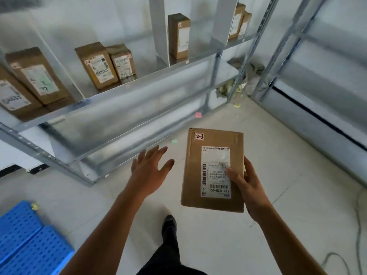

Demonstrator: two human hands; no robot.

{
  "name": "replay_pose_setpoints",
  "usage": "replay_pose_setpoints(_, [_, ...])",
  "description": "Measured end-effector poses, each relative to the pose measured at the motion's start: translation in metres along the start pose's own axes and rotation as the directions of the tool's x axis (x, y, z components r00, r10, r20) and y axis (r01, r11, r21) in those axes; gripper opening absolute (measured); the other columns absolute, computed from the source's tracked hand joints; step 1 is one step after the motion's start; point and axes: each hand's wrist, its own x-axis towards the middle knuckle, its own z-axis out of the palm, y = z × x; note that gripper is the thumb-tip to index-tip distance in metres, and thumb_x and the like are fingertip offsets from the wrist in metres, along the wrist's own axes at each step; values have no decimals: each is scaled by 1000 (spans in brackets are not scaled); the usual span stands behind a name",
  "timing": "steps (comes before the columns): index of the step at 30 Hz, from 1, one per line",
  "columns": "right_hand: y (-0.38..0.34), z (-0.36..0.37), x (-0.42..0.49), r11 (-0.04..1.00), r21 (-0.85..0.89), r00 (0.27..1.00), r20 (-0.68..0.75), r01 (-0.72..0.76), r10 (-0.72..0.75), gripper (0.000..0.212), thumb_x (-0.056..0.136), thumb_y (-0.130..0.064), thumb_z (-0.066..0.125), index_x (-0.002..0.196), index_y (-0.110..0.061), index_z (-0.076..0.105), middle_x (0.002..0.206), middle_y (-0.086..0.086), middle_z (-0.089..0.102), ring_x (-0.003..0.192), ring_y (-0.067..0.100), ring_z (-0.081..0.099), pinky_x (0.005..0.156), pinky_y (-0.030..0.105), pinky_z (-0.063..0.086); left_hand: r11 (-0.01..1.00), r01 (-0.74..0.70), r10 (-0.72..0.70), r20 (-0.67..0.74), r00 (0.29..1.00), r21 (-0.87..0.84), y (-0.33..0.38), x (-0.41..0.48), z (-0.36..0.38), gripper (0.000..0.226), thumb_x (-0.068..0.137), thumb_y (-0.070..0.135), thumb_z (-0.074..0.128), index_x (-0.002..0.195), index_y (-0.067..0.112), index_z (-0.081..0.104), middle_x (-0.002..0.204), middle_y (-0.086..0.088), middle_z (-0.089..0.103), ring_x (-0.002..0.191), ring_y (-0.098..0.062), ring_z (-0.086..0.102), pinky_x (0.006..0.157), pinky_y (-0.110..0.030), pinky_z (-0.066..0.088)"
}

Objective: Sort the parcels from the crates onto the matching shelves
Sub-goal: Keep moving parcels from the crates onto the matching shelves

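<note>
1 parcel, its label partly under the right hand thumb.

Left hand open, fingers spread, palm down, pointing 12 o'clock. Right hand at its 3 o'clock grips parcel, thumb on top. Both forearms extended.

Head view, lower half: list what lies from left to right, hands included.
blue crate → left hand, open and holding nothing → parcel tagged 2-3 → right hand, gripping the parcel's right edge
</note>
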Motion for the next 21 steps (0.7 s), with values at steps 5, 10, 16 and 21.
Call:
replay_pose_setpoints(5, [-39, 0, 60, 1000, -17, 999, -52, 7, -8, 83, 77, -43, 80, 150, -45, 40, 119, 8, 74, 104, 35, 76, 75, 51, 65, 996, -91, 91, -10, 996, 10, 15, 86, -20, 82, 86, 80, 14, 157, 42, 28, 170, 9, 20, 159, -27, 5, 126, -54, 7])
replay_pose_setpoints(10, [-63, 3, 118, 1000, -18, 998, -58, 7, -8, 82, 78, -41, 79, 149, -46, 40, 115, 4, 75, 104, 34, 76, 74, 49, 65, 994, -105, 105, 31, 994, 2, 34, 154, -24, 78, 89, 76, 19, 157, 40, 31, 169, 9, 22, 159, -26, 8, 127, -55, 11])
replay_pose_setpoints(16, [-78, -13, 187, 1000, -1, 997, -80, -24, 24, 81, 79, -48, 84, 147, -50, 40, 115, 0, 75, 103, 32, 76, 73, 47, 65, 995, -83, 79, 83, 993, 49, 61, 225, -13, 72, 92, 74, 23, 156, 42, 31, 169, 9, 22, 158, -26, 11, 126, -55, 13])
replay_pose_setpoints(21, [-94, -56, 257, 999, 22, 997, -58, -45, 46, 84, 78, -47, 86, 148, -50, 40, 118, 3, 74, 103, 33, 76, 73, 47, 65, 994, -69, 60, 103, 993, 85, 103, 288, -7, 74, 90, 72, 23, 156, 40, 32, 169, 8, 23, 157, -26, 15, 126, -55, 15])
